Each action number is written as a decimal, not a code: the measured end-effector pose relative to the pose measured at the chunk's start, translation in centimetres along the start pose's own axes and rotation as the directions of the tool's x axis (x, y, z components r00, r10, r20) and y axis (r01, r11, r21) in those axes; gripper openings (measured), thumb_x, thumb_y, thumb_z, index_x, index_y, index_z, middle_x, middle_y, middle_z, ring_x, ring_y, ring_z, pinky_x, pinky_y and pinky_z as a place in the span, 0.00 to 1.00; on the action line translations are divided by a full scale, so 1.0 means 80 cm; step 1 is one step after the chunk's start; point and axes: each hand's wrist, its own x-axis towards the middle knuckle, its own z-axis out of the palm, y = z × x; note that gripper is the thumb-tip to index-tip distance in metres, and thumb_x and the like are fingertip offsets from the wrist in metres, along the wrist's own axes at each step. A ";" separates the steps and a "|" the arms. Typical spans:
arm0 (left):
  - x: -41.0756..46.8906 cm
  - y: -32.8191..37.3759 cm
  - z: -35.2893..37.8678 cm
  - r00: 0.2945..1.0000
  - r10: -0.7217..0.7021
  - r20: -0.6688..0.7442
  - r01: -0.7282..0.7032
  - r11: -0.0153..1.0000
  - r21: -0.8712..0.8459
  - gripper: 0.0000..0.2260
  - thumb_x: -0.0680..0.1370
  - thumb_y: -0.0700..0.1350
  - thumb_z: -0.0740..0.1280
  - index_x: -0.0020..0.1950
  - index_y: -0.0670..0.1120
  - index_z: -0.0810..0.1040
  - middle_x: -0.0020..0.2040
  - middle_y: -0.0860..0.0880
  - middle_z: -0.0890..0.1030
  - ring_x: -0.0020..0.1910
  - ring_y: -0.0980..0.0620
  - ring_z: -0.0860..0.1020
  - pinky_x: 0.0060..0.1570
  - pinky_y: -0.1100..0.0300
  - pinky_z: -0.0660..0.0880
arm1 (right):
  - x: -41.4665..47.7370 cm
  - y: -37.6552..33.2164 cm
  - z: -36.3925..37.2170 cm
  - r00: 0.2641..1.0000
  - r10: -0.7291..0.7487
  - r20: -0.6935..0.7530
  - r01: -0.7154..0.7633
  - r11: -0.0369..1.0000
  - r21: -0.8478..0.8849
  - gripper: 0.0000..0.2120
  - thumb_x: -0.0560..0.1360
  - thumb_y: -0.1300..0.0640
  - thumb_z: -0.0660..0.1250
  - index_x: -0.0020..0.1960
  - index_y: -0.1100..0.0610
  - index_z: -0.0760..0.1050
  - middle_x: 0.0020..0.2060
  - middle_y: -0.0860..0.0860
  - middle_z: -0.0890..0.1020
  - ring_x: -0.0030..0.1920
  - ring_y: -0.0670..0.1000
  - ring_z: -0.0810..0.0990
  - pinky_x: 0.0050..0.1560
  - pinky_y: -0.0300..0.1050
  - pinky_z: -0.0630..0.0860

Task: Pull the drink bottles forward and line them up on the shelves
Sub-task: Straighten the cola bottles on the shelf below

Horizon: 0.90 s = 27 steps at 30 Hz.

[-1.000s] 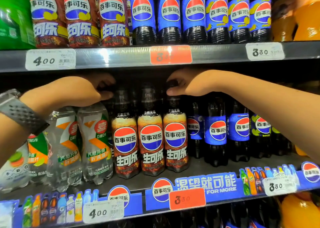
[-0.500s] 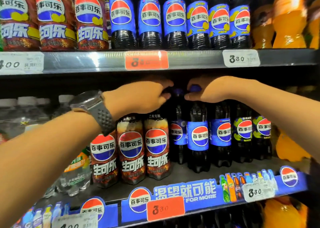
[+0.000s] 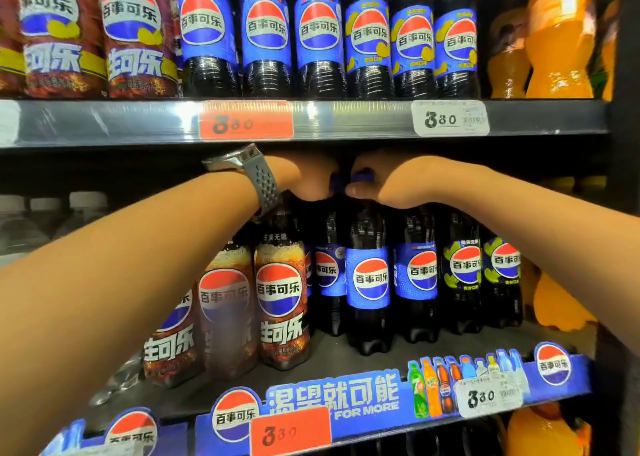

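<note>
Right hand (image 3: 391, 183) grips the dark, blue-labelled plastic cola bottle (image 3: 367, 282) by its cap; left hand (image 3: 304, 178) curls over the top of the neighbouring bottle (image 3: 327, 272). Pulled from that high, either may tip forward.

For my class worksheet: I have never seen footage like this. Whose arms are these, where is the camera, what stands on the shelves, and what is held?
No machine here: a person wears one camera on the head, looking forward and down, so both arms are their own. The left hand, with a watch on its wrist, curls over the top of a blue-label cola bottle on the lower shelf. The right hand grips the blue cap of the next bottle, which stands further forward. Brown-label cola bottles stand to the left; orange drinks sit on the upper shelf, right.
</note>
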 end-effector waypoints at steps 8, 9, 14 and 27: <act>0.006 -0.006 0.001 1.000 0.021 -0.007 -0.022 0.991 -0.133 0.14 0.77 0.50 0.66 0.59 0.44 0.77 0.52 0.44 0.80 0.48 0.45 0.76 0.48 0.56 0.71 | -0.005 0.009 -0.006 1.000 0.007 0.029 -0.008 0.999 0.045 0.15 0.77 0.44 0.62 0.59 0.50 0.74 0.51 0.51 0.80 0.49 0.54 0.77 0.55 0.50 0.74; 0.006 -0.009 0.002 0.999 0.027 -0.030 -0.032 0.988 -0.149 0.12 0.77 0.49 0.66 0.57 0.44 0.77 0.50 0.45 0.79 0.46 0.46 0.75 0.46 0.57 0.69 | -0.006 0.011 -0.007 0.999 0.009 0.035 -0.010 0.999 0.041 0.15 0.77 0.44 0.62 0.59 0.50 0.74 0.51 0.51 0.80 0.49 0.54 0.77 0.55 0.50 0.74; 0.000 -0.013 0.012 0.988 0.053 -0.146 -0.068 0.993 -0.102 0.07 0.78 0.49 0.65 0.51 0.47 0.75 0.43 0.49 0.74 0.42 0.48 0.72 0.43 0.58 0.65 | -0.010 0.016 -0.005 1.000 0.015 0.010 -0.016 0.996 0.089 0.16 0.76 0.41 0.62 0.58 0.50 0.74 0.50 0.51 0.80 0.49 0.53 0.78 0.55 0.51 0.74; -0.020 -0.006 0.019 0.952 -0.001 -0.305 -0.021 0.998 -0.066 0.08 0.80 0.47 0.61 0.57 0.46 0.73 0.54 0.42 0.78 0.50 0.42 0.74 0.45 0.57 0.65 | -0.013 0.025 0.000 0.999 0.005 -0.043 0.000 0.993 0.118 0.16 0.77 0.43 0.62 0.60 0.50 0.73 0.43 0.45 0.72 0.43 0.49 0.72 0.45 0.40 0.65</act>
